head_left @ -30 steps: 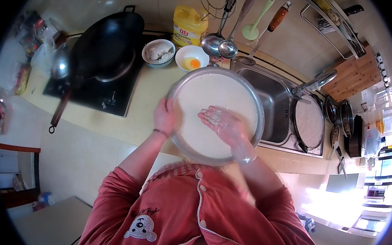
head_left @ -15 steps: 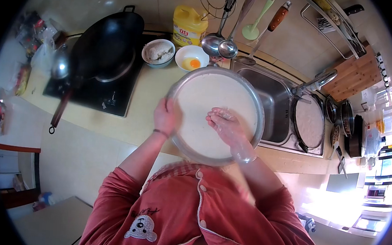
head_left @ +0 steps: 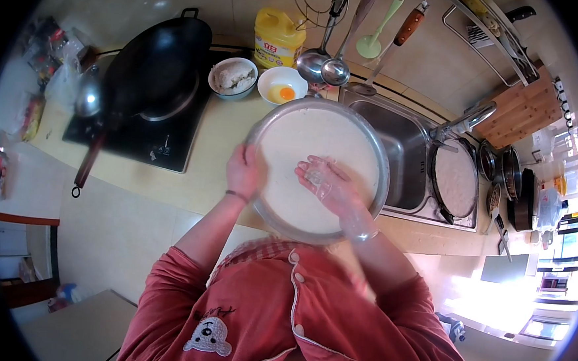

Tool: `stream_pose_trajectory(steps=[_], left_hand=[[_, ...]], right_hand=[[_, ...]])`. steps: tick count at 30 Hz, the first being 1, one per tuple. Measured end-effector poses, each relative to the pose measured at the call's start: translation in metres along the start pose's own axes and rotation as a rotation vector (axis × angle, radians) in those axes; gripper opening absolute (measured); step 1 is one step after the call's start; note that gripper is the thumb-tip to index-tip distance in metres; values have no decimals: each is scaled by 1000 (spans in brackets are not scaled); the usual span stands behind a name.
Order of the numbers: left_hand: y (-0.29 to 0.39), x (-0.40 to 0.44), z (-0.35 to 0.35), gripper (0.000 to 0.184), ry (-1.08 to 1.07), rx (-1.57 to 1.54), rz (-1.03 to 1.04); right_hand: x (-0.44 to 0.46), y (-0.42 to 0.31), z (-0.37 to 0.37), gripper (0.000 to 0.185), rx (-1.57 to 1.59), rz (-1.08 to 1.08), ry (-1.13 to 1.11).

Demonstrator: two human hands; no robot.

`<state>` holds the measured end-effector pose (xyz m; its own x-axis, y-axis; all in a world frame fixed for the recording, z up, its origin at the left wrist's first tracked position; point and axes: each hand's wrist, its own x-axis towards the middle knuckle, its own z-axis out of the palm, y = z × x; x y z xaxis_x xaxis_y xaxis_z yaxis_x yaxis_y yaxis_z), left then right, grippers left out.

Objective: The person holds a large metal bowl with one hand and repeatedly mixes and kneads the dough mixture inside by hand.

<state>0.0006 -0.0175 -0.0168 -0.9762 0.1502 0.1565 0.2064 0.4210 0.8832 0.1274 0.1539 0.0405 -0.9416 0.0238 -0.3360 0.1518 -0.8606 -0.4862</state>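
A wide metal basin (head_left: 383, 170) holds a smooth white liquid (head_left: 298, 141) and stands at the counter's front edge. My left hand (head_left: 242, 171) grips the basin's left rim, fingers on the outside and partly hidden. Over the liquid, my right hand (head_left: 328, 186) is turned palm up with its fingers stretched out. White, wet residue coats the palm and fingers, and I see no solid object in it. Behind the basin are a white bowl with a cracked egg (head_left: 283, 86) and a bowl of white flour-like powder (head_left: 234, 78).
A black wok (head_left: 154, 66) sits on the cooktop (head_left: 172, 143) at left. The steel sink (head_left: 393, 157) adjoins the basin on the right, with a round pan of white matter (head_left: 456, 181) beyond. Ladles (head_left: 335, 71) hang behind, near a yellow jug (head_left: 277, 41).
My right hand has opened out from a more curled shape, its fingers spreading and shifting slightly left. The left hand and the basin stay where they were.
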Motion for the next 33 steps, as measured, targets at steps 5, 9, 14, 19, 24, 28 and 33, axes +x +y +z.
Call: stream_pose_trajectory(steps=[5,9,14,19,24,28,33], left_hand=[[-1,0,0,29,-2,-12,-8],[-3,1,1,29,-3,-12,-11],[-4,1,1,29,-1,-12,-2],[-3,1,1,30,-2,-24,-13],[-4,1,2,30,2,-36,-23],[-2,0,1,30,8,-37,-24],[0,0,0,31,5,-34,-37]], right_hand=[[-2,6,2,34,-177,-145,-46],[-1,6,1,33,-195,-130,-36],[-1,7,-5,25,-295,-122,151],[-1,-1,7,25,-802,-48,364],[-4,-5,4,25,-1685,-307,196],[5,11,-5,30,-2184,-508,56],[36,21,-18,29,-2318,-205,-40]])
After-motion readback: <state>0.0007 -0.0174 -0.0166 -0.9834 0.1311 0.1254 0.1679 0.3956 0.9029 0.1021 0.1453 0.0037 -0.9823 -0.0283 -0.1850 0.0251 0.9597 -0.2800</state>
